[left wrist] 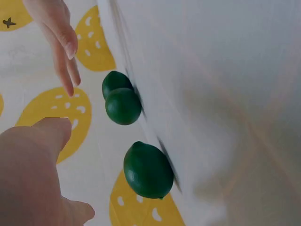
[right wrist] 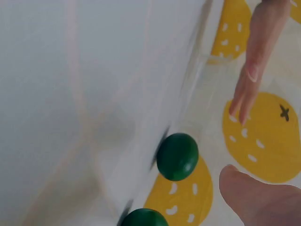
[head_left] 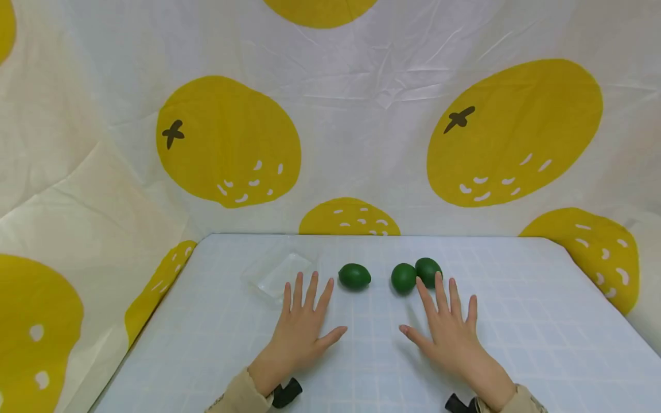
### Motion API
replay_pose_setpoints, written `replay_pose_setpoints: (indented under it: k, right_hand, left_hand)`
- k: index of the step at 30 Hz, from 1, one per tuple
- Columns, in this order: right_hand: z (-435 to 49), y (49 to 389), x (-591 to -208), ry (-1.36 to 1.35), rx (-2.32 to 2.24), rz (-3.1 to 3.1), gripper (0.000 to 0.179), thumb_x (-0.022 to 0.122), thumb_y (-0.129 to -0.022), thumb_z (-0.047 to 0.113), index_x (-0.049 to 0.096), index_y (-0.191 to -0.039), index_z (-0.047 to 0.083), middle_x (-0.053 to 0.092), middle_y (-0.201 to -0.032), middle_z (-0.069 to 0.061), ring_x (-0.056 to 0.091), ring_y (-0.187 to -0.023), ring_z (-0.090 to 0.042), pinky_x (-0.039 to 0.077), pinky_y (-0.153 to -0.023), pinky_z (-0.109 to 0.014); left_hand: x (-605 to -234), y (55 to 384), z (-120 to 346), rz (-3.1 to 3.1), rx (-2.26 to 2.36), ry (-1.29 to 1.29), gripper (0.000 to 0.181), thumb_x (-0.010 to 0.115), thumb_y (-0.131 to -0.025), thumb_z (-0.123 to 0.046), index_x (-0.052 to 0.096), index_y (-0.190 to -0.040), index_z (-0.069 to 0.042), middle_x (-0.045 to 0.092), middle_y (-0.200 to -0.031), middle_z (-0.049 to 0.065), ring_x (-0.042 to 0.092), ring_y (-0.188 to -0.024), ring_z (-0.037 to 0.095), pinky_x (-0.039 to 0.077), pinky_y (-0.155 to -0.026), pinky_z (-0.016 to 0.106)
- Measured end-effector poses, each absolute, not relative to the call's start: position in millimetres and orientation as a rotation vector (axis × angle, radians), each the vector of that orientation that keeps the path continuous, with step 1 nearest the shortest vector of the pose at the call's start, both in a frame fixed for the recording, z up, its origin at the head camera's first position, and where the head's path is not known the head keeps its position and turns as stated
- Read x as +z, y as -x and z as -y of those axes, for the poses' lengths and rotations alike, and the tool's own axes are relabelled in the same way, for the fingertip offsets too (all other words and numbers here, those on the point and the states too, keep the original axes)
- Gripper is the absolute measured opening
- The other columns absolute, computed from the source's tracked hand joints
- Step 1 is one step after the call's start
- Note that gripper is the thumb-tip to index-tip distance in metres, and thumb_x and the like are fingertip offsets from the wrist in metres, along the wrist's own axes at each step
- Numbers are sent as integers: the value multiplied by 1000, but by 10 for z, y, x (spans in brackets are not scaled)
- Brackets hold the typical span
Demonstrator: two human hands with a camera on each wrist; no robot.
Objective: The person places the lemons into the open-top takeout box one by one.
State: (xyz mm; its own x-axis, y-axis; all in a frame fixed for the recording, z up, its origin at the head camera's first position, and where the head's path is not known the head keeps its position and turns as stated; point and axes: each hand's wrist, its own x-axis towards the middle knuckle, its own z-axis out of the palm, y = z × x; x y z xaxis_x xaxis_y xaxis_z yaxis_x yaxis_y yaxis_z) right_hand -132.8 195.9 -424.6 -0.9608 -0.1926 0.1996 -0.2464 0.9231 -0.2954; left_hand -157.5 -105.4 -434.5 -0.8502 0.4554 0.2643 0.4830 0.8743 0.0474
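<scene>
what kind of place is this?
Looks like a small indoor tabletop booth, maybe for recording: white fabric with a yellow fruit print hangs behind the table, which has a pale checked tablecloth and three green limes on it.

Extends both arms (head_left: 493, 381) forward from the bottom of the head view, with beige sleeves (head_left: 240, 396) ending at the wrists (head_left: 265, 367). Holds the left hand (head_left: 302, 332) back upward, spreading its straight fingers (head_left: 311, 292) apart and angling the left thumb (head_left: 330, 339) inward. Mirrors that pose with the right hand (head_left: 450, 335), pointing the right thumb (head_left: 415, 337) toward the left. Holds both hands roughly level, well apart from each other. Shows each hand side-on in the opposite wrist's view, with fingers extended.
</scene>
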Motion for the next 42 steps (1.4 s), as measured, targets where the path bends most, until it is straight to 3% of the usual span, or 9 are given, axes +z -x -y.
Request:
replay_pose_setpoints:
  k: [8,20,24,28,32,36,42]
  right_hand:
    - [-1793,1431,-4088,-386,847,2805,89,58,-95,52,10,-159,13,3,-162,-27,-1,-148,-48,-9,-107,-70]
    - [-1468,1583,-4029,-403,1280,2651,85,57,-99,38,7,-158,7,-4,-163,-22,-1,-149,-43,-1,-109,-71]
    - [-1324,1619,-3988,-354,1558,2606,84,54,-100,42,2,-159,15,-5,-164,-17,-1,-150,-39,5,-112,-68]
    - [-1137,1652,-3974,-250,1908,2505,81,53,-101,43,1,-159,20,1,-165,-16,2,-151,-35,12,-112,-67]
    - [-914,1682,-4015,-199,2142,2381,78,51,-102,37,4,-159,13,5,-165,-16,7,-151,-34,13,-114,-63]
    - [-713,1695,-4085,-278,2356,2258,78,51,-102,37,5,-158,9,5,-165,-15,8,-151,-33,11,-117,-57]
    - [-438,1800,-4224,-353,2623,2107,76,47,-102,33,5,-157,4,6,-164,-20,10,-151,-34,9,-119,-49]
  left_hand:
    - [-4190,1693,1227,2658,-526,775,73,45,-101,-49,19,-159,-13,15,-164,15,3,-150,42,2,-116,61]
    - [-4069,1893,1676,2430,-999,835,65,52,-102,-21,21,-159,-12,17,-164,8,6,-151,34,3,-115,63]
    - [-4097,2047,1875,2227,-1095,833,57,53,-98,-5,35,-152,-1,28,-160,15,15,-150,34,7,-119,53]
    - [-4130,2163,2064,2052,-1334,644,48,47,-98,4,42,-147,4,38,-154,21,27,-146,35,18,-118,30]
    - [-4164,2238,2223,1817,-1729,287,41,40,-105,-6,45,-145,3,46,-149,15,37,-141,28,27,-111,21]
    - [-4312,2384,2382,1424,-2110,61,41,39,-106,-16,47,-142,4,47,-145,15,45,-135,24,27,-111,30]
    - [-4472,2463,2493,1159,-2513,-46,39,34,-108,-27,45,-141,-10,39,-152,11,33,-142,34,17,-118,39]
